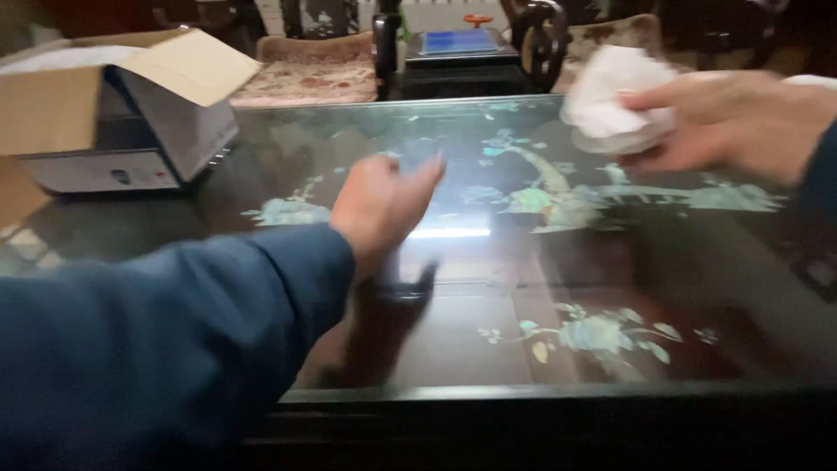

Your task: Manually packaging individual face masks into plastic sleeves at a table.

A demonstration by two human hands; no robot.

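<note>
My left hand (379, 205), in a blue sleeve, hovers over the middle of a dark glossy table (488, 288) inlaid with pale flower patterns. Its fingers are loosely curled and hold nothing; its reflection shows in the glass below. At the upper right, my right hand (741, 122) grips a crumpled white cloth or tissue (610, 92) above the table's far right part. Both hands are blurred by motion.
An open cardboard box (78, 96) with a white and grey appliance (139, 148) inside sits at the table's far left. Behind the table stand dark carved chairs (540, 44) with patterned cushions and a small stand holding a blue-topped object (458, 44).
</note>
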